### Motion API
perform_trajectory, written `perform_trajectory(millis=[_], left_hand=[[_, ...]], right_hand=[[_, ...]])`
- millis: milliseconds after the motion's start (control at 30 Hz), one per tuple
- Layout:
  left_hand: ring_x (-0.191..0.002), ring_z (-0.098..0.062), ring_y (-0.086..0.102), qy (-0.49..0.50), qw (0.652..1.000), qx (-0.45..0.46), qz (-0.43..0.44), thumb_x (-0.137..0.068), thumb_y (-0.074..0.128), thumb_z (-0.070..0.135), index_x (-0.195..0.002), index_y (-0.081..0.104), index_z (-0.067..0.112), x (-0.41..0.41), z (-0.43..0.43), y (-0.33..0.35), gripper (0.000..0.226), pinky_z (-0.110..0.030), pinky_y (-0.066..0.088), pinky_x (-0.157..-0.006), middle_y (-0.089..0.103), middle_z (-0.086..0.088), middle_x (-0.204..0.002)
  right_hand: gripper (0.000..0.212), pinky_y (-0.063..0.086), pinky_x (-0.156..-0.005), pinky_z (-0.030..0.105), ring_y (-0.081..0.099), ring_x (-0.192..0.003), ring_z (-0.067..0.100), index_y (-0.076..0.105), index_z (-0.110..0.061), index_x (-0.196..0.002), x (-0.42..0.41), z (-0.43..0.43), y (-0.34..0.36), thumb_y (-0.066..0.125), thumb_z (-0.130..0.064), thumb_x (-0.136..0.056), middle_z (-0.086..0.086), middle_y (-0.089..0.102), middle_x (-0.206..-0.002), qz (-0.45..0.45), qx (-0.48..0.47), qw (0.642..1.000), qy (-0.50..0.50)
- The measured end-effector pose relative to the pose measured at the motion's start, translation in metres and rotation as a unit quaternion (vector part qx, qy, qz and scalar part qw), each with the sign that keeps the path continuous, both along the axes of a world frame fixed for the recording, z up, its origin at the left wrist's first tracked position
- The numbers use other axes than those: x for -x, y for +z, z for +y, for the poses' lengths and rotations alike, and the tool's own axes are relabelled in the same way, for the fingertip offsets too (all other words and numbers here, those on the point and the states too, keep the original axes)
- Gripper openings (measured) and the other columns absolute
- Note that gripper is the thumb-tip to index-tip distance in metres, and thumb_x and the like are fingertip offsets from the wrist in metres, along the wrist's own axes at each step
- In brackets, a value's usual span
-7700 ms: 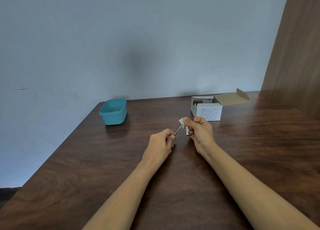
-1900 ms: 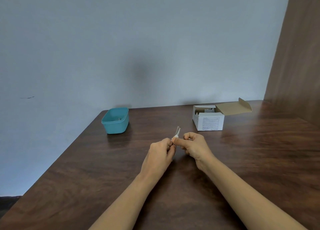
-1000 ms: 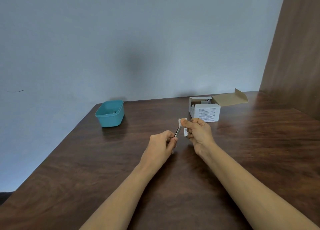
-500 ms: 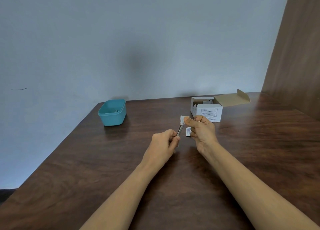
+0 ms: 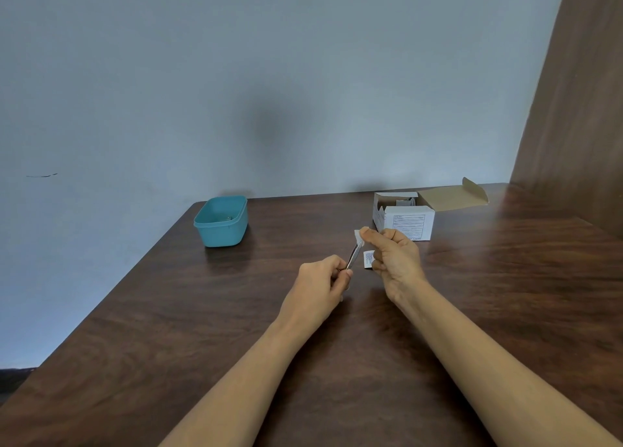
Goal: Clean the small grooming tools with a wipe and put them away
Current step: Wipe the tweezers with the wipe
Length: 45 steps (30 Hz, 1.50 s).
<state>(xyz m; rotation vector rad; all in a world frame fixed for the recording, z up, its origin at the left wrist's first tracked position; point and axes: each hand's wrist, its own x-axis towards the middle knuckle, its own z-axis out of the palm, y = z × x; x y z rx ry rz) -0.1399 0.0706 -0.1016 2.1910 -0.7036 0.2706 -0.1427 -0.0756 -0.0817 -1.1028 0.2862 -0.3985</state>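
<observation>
My left hand (image 5: 320, 284) pinches the lower end of a small metal grooming tool (image 5: 353, 257), which points up and to the right. My right hand (image 5: 394, 261) pinches a white wipe (image 5: 358, 238) around the tool's upper end, thumb on top. A small white wipe packet (image 5: 368, 259) sticks out from under the curled fingers of that hand. Both hands hover just above the middle of the brown wooden table (image 5: 202, 328).
A teal plastic tub (image 5: 221, 222) stands at the table's back left with something small inside. An open white cardboard box (image 5: 404, 220) of wipes sits at the back right, flap folded out. A wooden panel (image 5: 580, 109) rises on the right; a grey wall lies behind.
The wipe has slid up and down along the tool in my right hand; it now sits at the tool's upper end. My left hand has kept its hold.
</observation>
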Motion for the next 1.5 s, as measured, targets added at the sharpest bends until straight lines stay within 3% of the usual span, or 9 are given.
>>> perform_trajectory(millis=[267,467,567,733,833,967,1167,1367,1500], left_hand=[[-0.063,-0.016,0.063,0.033,0.999,-0.002,-0.016,-0.093,0.056,0.028,-0.086,0.062,0.019,-0.003,0.002,-0.003,0.013,-0.041,0.055,-0.065,0.066,0.001,-0.069],[-0.066,-0.015,0.063,0.038,0.999,-0.018,-0.021,-0.094,0.057,0.025,-0.085,0.063,0.014,-0.002,0.003,-0.001,0.015,-0.04,0.054,-0.067,0.067,-0.002,-0.072],[-0.066,-0.015,0.065,0.04,0.999,-0.019,-0.018,-0.094,0.057,0.024,-0.084,0.063,0.015,-0.003,0.004,-0.002,0.015,-0.04,0.055,-0.067,0.067,-0.002,-0.073],[-0.067,-0.011,0.064,0.042,0.998,-0.026,-0.033,-0.094,0.057,0.023,-0.089,0.064,0.016,-0.001,0.004,0.002,0.011,-0.033,0.055,-0.068,0.067,0.001,-0.075],[-0.064,-0.011,0.062,0.04,0.998,-0.013,-0.043,-0.094,0.057,0.025,-0.088,0.065,0.017,0.0,0.002,0.003,0.013,-0.035,0.054,-0.065,0.066,0.002,-0.071],[-0.064,-0.011,0.062,0.032,0.999,-0.003,-0.034,-0.095,0.054,0.032,-0.088,0.066,0.019,0.004,-0.001,0.001,0.019,-0.035,0.054,-0.065,0.066,0.004,-0.07],[-0.063,-0.013,0.062,0.027,0.999,0.004,-0.035,-0.093,0.055,0.031,-0.083,0.065,0.021,0.005,0.001,0.0,0.017,-0.038,0.054,-0.064,0.066,0.004,-0.068],[-0.058,-0.017,0.058,0.062,0.997,-0.018,-0.052,-0.091,0.054,0.03,-0.077,0.061,0.018,0.006,0.002,0.0,0.02,-0.041,0.052,-0.059,0.061,0.0,-0.063],[-0.058,-0.016,0.057,0.073,0.993,-0.058,-0.071,-0.092,0.054,0.029,-0.08,0.062,0.014,0.005,0.002,0.002,0.02,-0.04,0.052,-0.059,0.06,0.001,-0.063]], right_hand=[[0.041,0.026,-0.037,0.017,0.025,-0.039,0.005,0.04,-0.023,-0.063,0.002,0.0,0.001,0.078,-0.013,-0.076,-0.003,0.037,-0.06,0.001,0.005,0.999,0.038],[0.045,0.029,-0.049,0.018,0.039,-0.039,0.001,0.038,-0.02,-0.063,0.007,0.014,-0.001,0.08,-0.006,-0.071,-0.01,0.049,-0.048,-0.011,0.088,0.995,0.034],[0.04,0.035,-0.048,0.012,0.047,-0.038,-0.003,0.041,-0.016,-0.066,0.009,0.018,-0.001,0.077,0.0,-0.073,0.001,0.06,-0.064,-0.024,0.115,0.993,0.03],[0.038,0.041,-0.051,0.015,0.058,-0.053,0.003,0.046,-0.015,-0.07,0.008,0.017,-0.004,0.081,0.0,-0.068,0.011,0.064,-0.074,-0.023,0.147,0.989,0.014],[0.039,0.036,-0.05,0.016,0.049,-0.043,-0.002,0.046,-0.017,-0.07,0.007,0.013,-0.001,0.083,-0.004,-0.066,0.004,0.06,-0.068,-0.017,0.124,0.992,-0.01],[0.043,0.031,-0.051,0.022,0.033,-0.043,0.007,0.04,-0.021,-0.066,0.005,0.008,0.0,0.082,-0.009,-0.07,-0.002,0.042,-0.059,0.004,0.069,0.998,-0.011],[0.045,0.028,-0.036,0.016,0.028,-0.037,0.004,0.037,-0.023,-0.065,0.002,-0.003,0.0,0.08,-0.012,-0.073,-0.003,0.037,-0.058,0.017,-0.002,1.0,-0.002],[0.044,0.028,-0.043,0.021,0.027,-0.045,0.008,0.04,-0.023,-0.069,0.002,0.002,-0.005,0.084,-0.018,-0.069,-0.002,0.039,-0.061,0.046,0.04,0.998,0.012],[0.049,0.025,-0.041,0.018,0.024,-0.038,0.004,0.036,-0.023,-0.062,0.003,0.007,-0.006,0.083,-0.015,-0.069,-0.003,0.032,-0.058,0.026,0.067,0.997,-0.007]])
